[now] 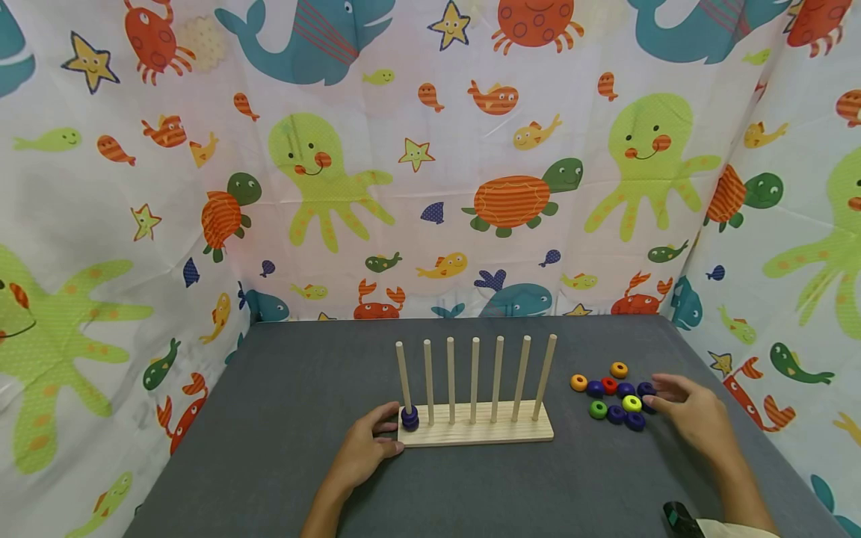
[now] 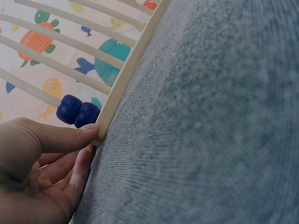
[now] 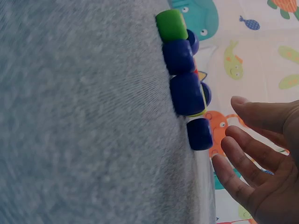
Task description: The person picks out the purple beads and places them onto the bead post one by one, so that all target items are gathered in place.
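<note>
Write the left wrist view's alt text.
The left hand grips one end of a wooden peg rack, beside two dark blue beads on its end peg. Gray fabric fills the right; sea-animal-print cloth hangs behind.

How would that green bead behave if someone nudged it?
Lying hole-up, the green bead would likely slide rather than roll. Tipped onto its rounded side, it might roll. Its glossy surface may feel slippery.
</note>
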`<action>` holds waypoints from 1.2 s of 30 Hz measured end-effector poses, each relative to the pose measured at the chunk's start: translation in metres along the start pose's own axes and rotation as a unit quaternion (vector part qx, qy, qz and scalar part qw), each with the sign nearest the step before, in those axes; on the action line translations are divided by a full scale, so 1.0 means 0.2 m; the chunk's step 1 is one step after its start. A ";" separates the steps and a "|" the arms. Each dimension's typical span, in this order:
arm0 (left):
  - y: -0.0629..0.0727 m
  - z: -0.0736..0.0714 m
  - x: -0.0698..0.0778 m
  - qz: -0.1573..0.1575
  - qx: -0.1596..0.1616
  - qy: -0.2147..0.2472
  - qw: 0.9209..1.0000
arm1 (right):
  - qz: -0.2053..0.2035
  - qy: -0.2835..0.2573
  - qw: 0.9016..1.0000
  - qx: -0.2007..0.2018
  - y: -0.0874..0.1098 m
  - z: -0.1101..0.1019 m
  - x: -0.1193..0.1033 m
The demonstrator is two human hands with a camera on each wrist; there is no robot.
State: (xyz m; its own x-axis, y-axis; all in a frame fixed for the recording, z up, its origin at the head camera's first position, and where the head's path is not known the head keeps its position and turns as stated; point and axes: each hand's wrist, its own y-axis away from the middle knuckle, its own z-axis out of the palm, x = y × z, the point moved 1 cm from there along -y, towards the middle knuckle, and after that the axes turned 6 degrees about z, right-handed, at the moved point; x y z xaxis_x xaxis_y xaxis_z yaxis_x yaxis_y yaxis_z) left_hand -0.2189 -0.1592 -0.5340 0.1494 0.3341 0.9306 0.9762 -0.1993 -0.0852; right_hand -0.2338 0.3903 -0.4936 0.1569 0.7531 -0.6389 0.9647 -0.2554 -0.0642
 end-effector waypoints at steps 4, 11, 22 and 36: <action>0.00 0.00 0.00 0.008 0.005 0.009 1.000 | -0.010 0.014 1.000 0.001 -0.01 0.01 0.03; 0.00 0.00 0.00 0.006 0.002 0.005 1.000 | -0.018 0.023 1.000 0.005 -0.02 0.03 0.07; -0.01 0.00 0.00 0.002 0.000 -0.004 1.000 | -0.020 0.027 0.999 0.000 -0.03 0.04 0.11; -0.01 0.00 -0.01 0.001 -0.001 -0.010 1.000 | -0.024 0.030 0.999 -0.015 -0.05 0.04 0.13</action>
State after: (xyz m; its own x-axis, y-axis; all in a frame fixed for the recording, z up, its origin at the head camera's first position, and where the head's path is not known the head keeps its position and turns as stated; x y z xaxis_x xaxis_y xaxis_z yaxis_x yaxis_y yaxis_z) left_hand -0.2204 -0.1602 -0.5357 0.1537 0.3525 0.9231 0.9758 -0.2011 -0.0857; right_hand -0.2404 0.4066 -0.5154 0.1209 0.7993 -0.5886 0.9774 -0.1994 -0.0700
